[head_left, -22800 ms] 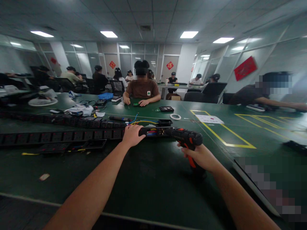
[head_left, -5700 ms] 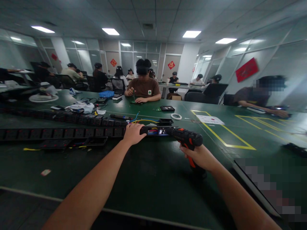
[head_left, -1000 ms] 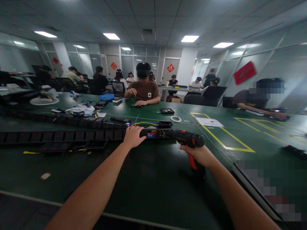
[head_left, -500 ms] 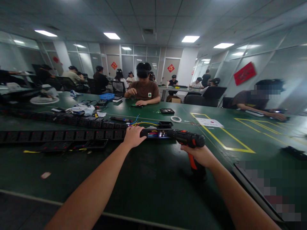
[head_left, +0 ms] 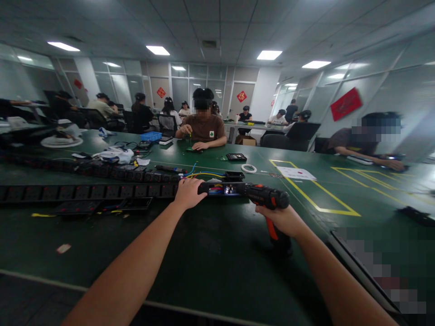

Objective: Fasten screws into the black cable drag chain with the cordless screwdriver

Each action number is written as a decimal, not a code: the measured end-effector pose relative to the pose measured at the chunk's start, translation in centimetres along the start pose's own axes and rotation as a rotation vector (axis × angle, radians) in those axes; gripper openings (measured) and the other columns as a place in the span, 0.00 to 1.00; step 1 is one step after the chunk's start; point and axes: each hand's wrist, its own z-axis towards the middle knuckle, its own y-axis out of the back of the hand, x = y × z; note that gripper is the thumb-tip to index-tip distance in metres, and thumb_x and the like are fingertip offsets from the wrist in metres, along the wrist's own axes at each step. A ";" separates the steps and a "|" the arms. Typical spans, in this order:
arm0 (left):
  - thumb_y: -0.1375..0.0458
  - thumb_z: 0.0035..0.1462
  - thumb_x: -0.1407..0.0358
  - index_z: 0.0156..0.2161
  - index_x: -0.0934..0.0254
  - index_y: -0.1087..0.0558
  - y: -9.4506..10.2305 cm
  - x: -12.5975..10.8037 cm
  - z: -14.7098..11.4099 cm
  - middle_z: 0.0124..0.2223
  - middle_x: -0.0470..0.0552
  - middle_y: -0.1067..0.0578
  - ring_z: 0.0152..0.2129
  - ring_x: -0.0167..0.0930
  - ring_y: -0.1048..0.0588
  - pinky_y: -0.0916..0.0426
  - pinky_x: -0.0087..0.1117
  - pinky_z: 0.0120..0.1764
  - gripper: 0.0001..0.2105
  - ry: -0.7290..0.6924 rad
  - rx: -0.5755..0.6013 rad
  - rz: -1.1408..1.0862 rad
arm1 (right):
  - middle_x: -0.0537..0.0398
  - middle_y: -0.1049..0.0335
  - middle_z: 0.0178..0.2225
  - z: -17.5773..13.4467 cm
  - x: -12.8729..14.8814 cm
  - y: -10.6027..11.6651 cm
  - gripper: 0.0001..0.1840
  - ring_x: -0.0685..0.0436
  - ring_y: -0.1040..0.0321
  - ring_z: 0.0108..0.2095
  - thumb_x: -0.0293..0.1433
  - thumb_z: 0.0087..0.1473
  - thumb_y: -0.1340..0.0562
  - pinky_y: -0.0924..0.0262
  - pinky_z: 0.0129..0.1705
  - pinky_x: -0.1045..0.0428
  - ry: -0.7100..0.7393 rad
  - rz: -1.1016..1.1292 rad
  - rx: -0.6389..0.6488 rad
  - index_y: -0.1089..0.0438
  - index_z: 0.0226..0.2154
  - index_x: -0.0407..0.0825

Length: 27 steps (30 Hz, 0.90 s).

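A long black power strip (head_left: 102,192) with a row of sockets lies across the green table. Near its right end my left hand (head_left: 189,194) is wrapped over it. Just right of that hand an opened section (head_left: 217,190) shows coloured wires and a lit part inside. My right hand (head_left: 279,221) grips a black and orange cordless drill (head_left: 267,197) by its handle. The drill points left, its front end at the strip's right end; whether the tip touches is too dark to tell.
Behind the strip lie a second socket strip (head_left: 112,172), blue and yellow wires (head_left: 204,174), a black frame (head_left: 234,176) and a white ring (head_left: 248,168). Loose black panels (head_left: 76,207) sit in front. Across the table a person (head_left: 204,127) works; another person (head_left: 360,136) sits right.
The view has shifted very slightly. Both my hands and the drill keep their places at the strip. The person opposite has moved a hand a little.
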 end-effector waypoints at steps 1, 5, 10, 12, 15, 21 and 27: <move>0.42 0.59 0.50 0.57 0.56 0.29 0.0 0.0 0.0 0.58 0.54 0.26 0.55 0.45 0.31 0.44 0.49 0.57 0.24 -0.001 -0.001 -0.002 | 0.53 0.25 0.33 0.0 0.1 0.0 0.18 0.38 0.30 0.35 0.41 0.49 0.33 0.35 0.44 0.43 -0.014 -0.018 -0.001 0.24 0.41 0.49; 0.41 0.58 0.50 0.57 0.56 0.29 0.1 -0.1 -0.1 0.58 0.54 0.26 0.55 0.45 0.31 0.45 0.49 0.58 0.24 0.006 -0.002 -0.006 | 0.54 0.26 0.30 -0.1 0.1 -0.1 0.16 0.39 0.31 0.33 0.42 0.49 0.34 0.35 0.41 0.44 -0.028 -0.036 -0.008 0.24 0.37 0.49; 0.41 0.58 0.51 0.57 0.55 0.29 0.1 -0.1 -0.1 0.58 0.53 0.26 0.55 0.45 0.32 0.45 0.48 0.58 0.23 0.012 0.005 -0.005 | 0.56 0.27 0.27 -0.1 -0.2 -0.4 0.15 0.40 0.30 0.30 0.43 0.51 0.33 0.35 0.37 0.45 -0.053 0.016 0.043 0.25 0.35 0.49; 0.41 0.58 0.51 0.57 0.55 0.29 0.1 0.0 -0.1 0.57 0.53 0.26 0.55 0.45 0.32 0.45 0.49 0.58 0.23 0.007 0.005 -0.007 | 0.55 0.27 0.26 0.0 -0.2 -0.4 0.17 0.40 0.29 0.30 0.44 0.51 0.33 0.35 0.37 0.45 -0.056 0.040 0.061 0.24 0.36 0.48; 0.41 0.58 0.51 0.57 0.55 0.29 0.2 0.0 -0.1 0.57 0.54 0.26 0.55 0.45 0.32 0.46 0.48 0.58 0.23 0.005 0.010 -0.009 | 0.52 0.24 0.29 0.1 -0.2 -0.3 0.18 0.39 0.28 0.31 0.44 0.50 0.32 0.34 0.38 0.44 -0.097 0.084 0.076 0.24 0.37 0.47; 0.41 0.58 0.51 0.57 0.56 0.29 0.3 -0.1 -0.1 0.57 0.54 0.26 0.54 0.45 0.31 0.45 0.48 0.57 0.23 0.002 0.005 0.004 | 0.47 0.21 0.36 0.4 -0.8 -0.1 0.20 0.36 0.25 0.36 0.45 0.48 0.31 0.31 0.40 0.43 -0.147 0.223 0.121 0.23 0.38 0.47; 0.40 0.58 0.52 0.56 0.55 0.29 0.3 -0.1 -0.1 0.57 0.53 0.26 0.54 0.45 0.31 0.45 0.48 0.57 0.23 -0.010 0.001 0.000 | 0.46 0.22 0.41 -0.1 0.3 -0.4 0.19 0.36 0.25 0.39 0.42 0.48 0.30 0.31 0.39 0.43 -0.170 0.266 0.154 0.23 0.40 0.48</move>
